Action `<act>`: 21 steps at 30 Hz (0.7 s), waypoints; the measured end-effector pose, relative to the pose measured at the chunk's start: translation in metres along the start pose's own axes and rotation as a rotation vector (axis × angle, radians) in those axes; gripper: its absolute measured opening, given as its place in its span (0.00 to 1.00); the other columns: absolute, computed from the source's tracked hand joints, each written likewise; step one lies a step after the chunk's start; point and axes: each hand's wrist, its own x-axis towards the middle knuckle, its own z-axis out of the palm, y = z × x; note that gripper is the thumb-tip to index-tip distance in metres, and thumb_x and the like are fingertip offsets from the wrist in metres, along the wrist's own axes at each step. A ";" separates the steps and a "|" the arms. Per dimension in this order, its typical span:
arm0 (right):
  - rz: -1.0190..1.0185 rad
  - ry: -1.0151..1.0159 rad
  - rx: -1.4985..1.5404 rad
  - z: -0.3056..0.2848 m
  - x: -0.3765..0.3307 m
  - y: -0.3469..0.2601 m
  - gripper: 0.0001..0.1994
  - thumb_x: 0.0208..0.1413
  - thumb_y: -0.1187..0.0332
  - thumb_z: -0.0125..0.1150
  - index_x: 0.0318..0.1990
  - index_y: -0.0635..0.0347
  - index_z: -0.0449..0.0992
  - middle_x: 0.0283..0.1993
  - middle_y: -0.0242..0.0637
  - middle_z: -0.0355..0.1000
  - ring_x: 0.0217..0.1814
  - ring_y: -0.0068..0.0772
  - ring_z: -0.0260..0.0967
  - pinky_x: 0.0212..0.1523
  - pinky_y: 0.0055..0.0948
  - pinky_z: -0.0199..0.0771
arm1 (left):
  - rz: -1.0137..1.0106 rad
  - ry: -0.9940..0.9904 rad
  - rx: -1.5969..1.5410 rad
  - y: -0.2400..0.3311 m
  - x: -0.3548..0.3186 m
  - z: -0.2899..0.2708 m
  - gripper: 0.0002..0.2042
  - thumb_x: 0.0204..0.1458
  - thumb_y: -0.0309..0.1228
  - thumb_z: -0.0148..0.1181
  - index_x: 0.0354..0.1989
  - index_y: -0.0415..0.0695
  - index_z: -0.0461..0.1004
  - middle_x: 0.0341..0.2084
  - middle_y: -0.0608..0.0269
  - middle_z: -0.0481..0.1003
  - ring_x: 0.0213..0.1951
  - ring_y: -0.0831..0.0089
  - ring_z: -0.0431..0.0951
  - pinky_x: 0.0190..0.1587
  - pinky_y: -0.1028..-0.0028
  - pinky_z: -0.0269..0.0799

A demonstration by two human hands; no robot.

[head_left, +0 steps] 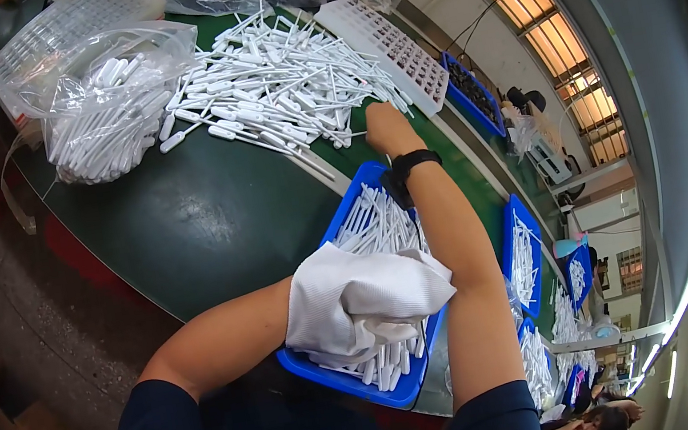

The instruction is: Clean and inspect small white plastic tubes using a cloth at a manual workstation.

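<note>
My left hand is hidden under a white cloth (367, 301) that it holds over a blue tray (390, 392) full of white plastic droppers. My right hand (386, 125), with a black watch on the wrist, reaches far forward into a loose heap of white droppers (278, 81) on the dark green table (182, 214). Its fingers are curled among the droppers at the heap's right edge; I cannot see whether they grip any.
A clear bag of droppers (107, 108) lies at the far left, with clear blister trays (62, 25) behind it. A white slotted rack (389, 46) and a blue tray (474, 95) lie to the right. Several more blue trays (524, 258) run down the line, where another person sits.
</note>
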 end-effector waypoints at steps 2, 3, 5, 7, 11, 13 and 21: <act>-0.126 0.190 0.113 0.004 0.002 0.030 0.14 0.45 0.66 0.70 0.37 0.67 0.82 0.39 0.53 0.80 0.41 0.51 0.80 0.43 0.40 0.80 | -0.057 -0.008 -0.057 -0.001 0.001 0.002 0.22 0.54 0.31 0.67 0.58 0.45 0.74 0.53 0.61 0.77 0.56 0.68 0.77 0.60 0.73 0.73; -0.127 0.189 0.114 -0.004 -0.002 0.032 0.14 0.45 0.66 0.70 0.37 0.67 0.82 0.39 0.53 0.80 0.41 0.51 0.80 0.43 0.40 0.80 | -0.095 -0.008 -0.087 -0.002 -0.001 0.002 0.21 0.55 0.32 0.67 0.58 0.46 0.75 0.52 0.61 0.77 0.55 0.67 0.77 0.60 0.72 0.73; -0.058 0.186 0.340 -0.042 -0.021 0.020 0.14 0.47 0.65 0.70 0.38 0.67 0.81 0.37 0.50 0.80 0.38 0.47 0.80 0.41 0.37 0.79 | -0.177 -0.003 -0.146 -0.005 -0.008 0.001 0.19 0.56 0.36 0.66 0.56 0.47 0.75 0.51 0.60 0.78 0.55 0.66 0.77 0.60 0.71 0.72; -0.006 0.194 0.441 -0.079 -0.047 0.023 0.14 0.48 0.65 0.70 0.38 0.67 0.81 0.36 0.49 0.80 0.36 0.45 0.80 0.39 0.36 0.79 | -0.204 -0.018 -0.176 -0.003 -0.009 0.001 0.19 0.57 0.37 0.66 0.56 0.47 0.76 0.51 0.60 0.78 0.55 0.65 0.78 0.60 0.71 0.72; 0.155 0.473 0.886 -0.103 -0.113 0.052 0.12 0.55 0.68 0.67 0.42 0.67 0.79 0.31 0.40 0.79 0.33 0.32 0.77 0.37 0.27 0.77 | 0.105 0.075 0.074 -0.001 -0.005 0.001 0.23 0.47 0.27 0.73 0.54 0.43 0.76 0.52 0.58 0.77 0.54 0.70 0.78 0.55 0.71 0.75; 0.261 0.524 1.207 -0.095 -0.156 0.065 0.11 0.58 0.70 0.64 0.44 0.67 0.79 0.31 0.37 0.78 0.33 0.28 0.76 0.38 0.24 0.77 | 0.112 0.109 0.070 -0.002 0.006 0.008 0.24 0.47 0.26 0.73 0.54 0.42 0.75 0.52 0.56 0.76 0.55 0.68 0.77 0.56 0.70 0.74; 0.428 0.446 2.197 -0.027 -0.298 0.039 0.05 0.64 0.74 0.59 0.44 0.65 0.77 0.42 0.38 0.76 0.40 0.26 0.75 0.43 0.22 0.78 | 0.130 0.074 0.050 -0.011 0.003 0.024 0.28 0.46 0.24 0.73 0.58 0.39 0.73 0.56 0.50 0.73 0.58 0.62 0.74 0.60 0.66 0.70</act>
